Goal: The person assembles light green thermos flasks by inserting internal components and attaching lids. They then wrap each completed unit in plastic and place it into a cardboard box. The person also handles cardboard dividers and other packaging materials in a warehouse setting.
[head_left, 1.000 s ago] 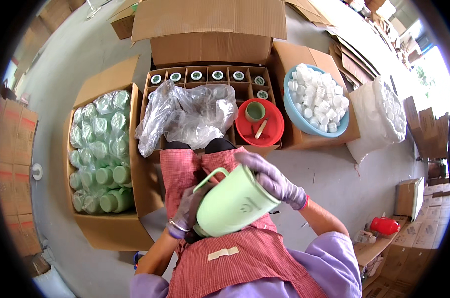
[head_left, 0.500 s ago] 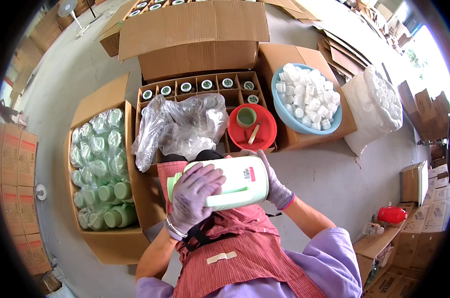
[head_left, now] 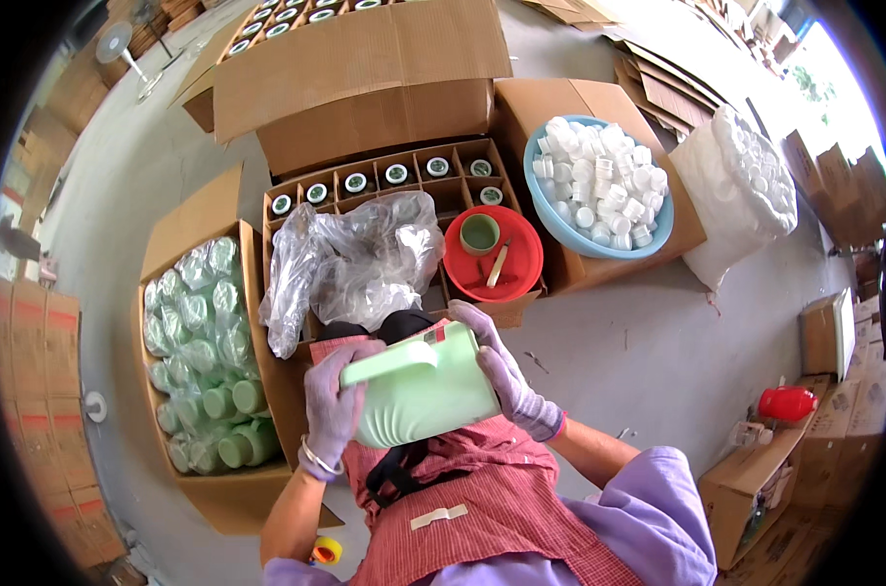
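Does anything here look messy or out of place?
A little: crumpled clear plastic lies heaped over the divided carton, covering part of it, and a dark scrap litters the floor near the right hand. Nothing looks spilled; the white caps sit in the blue basin.

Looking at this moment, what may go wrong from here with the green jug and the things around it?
The green jug is tilted between the left hand and the right hand, both gloved; it might slip if either loosens. The blue bowl is heaped with white caps, so a bump might spill some. Clear plastic lies loose just beyond the hands and might snag one.
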